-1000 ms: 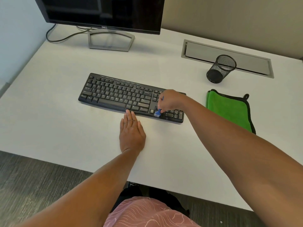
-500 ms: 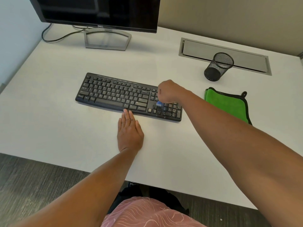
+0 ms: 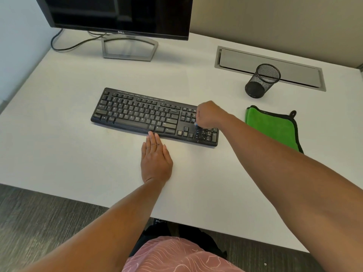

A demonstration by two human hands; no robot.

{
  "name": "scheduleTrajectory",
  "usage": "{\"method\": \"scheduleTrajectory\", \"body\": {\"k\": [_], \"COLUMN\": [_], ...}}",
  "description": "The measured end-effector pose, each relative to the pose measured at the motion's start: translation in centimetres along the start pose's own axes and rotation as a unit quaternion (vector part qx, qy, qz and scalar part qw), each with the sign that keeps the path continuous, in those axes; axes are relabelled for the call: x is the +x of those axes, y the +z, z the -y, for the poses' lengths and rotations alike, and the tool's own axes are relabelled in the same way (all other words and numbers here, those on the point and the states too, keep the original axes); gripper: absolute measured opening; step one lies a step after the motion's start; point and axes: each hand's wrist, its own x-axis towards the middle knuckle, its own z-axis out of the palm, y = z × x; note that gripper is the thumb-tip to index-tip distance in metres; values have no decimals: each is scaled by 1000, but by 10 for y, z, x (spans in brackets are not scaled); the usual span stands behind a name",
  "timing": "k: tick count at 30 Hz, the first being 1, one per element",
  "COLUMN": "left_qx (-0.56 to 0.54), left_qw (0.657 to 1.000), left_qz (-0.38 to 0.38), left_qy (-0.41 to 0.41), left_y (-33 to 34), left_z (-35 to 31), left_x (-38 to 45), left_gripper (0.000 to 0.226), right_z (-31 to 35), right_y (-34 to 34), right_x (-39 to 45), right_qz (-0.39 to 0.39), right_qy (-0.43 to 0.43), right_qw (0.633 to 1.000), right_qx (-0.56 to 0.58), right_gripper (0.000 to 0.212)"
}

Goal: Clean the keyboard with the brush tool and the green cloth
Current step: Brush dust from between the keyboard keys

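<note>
the brush [image 3: 196, 124] looks small and light, so pinch it by its blue handle and press softly. only a bit of blue shows under your right hand [image 3: 209, 114], whose grip is curled round it over the number keys. the black keyboard [image 3: 141, 114] is flat and stiff on the white desk [image 3: 59, 134]. your left hand [image 3: 156, 160] lies flat, fingertips touching its near edge. the soft green cloth [image 3: 272, 128] waits beside it.

- I count one keyboard [image 3: 145, 116] on the worktop [image 3: 59, 134].
- One green cloth [image 3: 272, 127].
- One brush tool [image 3: 195, 124], only a blue sliver showing.
- One mesh pen cup [image 3: 262, 81].
- One monitor [image 3: 117, 14].
- Two hands: left [image 3: 156, 160], right [image 3: 209, 114].
</note>
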Motion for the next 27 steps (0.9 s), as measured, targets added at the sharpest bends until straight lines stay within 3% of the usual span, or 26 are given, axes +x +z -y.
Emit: {"method": "scheduleTrajectory", "body": {"k": [3, 8, 12, 14, 18, 24, 27], "left_qx": [-1, 2, -6, -6, -7, -4, 0], "left_qw": [1000, 1000, 1000, 1000, 1000, 1000, 1000], "left_qz": [0, -3, 1, 0, -1, 4, 3], "left_qy": [1, 2, -2, -1, -1, -3, -3], "left_y": [1, 1, -1, -1, 0, -1, -1], "left_z": [0, 0, -1, 0, 0, -1, -1], "left_x": [1, 0, -1, 0, 0, -1, 0], "left_gripper": [56, 58, 56, 56, 56, 56, 56], "right_z": [1, 3, 6, 3, 4, 7, 10], "right_y": [0, -2, 17, 22, 26, 25, 16], "right_x": [-4, -4, -17, -20, -18, -19, -19], "right_qz": [86, -25, 43, 63, -59, 42, -4], "right_qy": [-26, -11, -58, -67, -68, -90, -101], "right_qw": [996, 999, 997, 995, 985, 994, 995], "right_qx": [-16, 42, 8, 49, 146, -43, 16], "right_gripper": [15, 29, 22, 11, 10, 21, 16]}}
